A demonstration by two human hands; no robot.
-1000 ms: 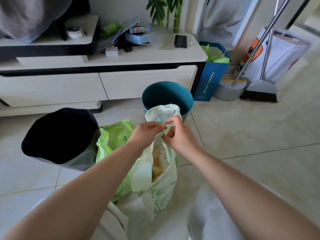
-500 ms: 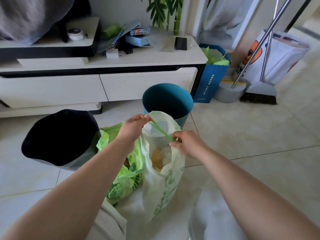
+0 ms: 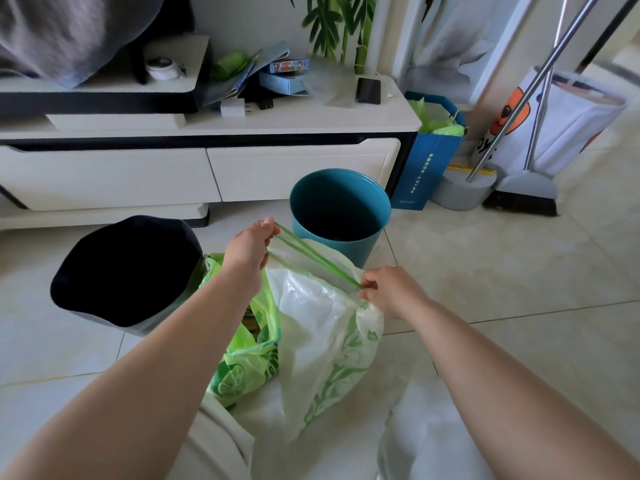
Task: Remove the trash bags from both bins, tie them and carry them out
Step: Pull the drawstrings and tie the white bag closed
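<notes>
A white trash bag (image 3: 325,341) with a green leaf print stands on the floor in front of me. Its green drawstring (image 3: 311,256) is stretched taut between my hands. My left hand (image 3: 247,247) pinches the far end of the drawstring above the bag's left rim. My right hand (image 3: 391,294) pinches the drawstring and the bag's rim on the right side. A bright green trash bag (image 3: 242,358) with a lime print sits against the white bag's left side, its mouth open. Behind them stand a teal bin (image 3: 341,209) and a dark bin (image 3: 124,271), neither with a bag in it.
A white TV cabinet (image 3: 207,168) with drawers runs along the back. A blue paper bag (image 3: 429,161), a broom and dustpan (image 3: 519,188) and a white printed bag (image 3: 561,123) stand at the right. The tiled floor (image 3: 502,278) extends to the right.
My hands were together at the white bag's top. They have moved apart, the left up and left, the right down and right, drawing the green drawstring out.
</notes>
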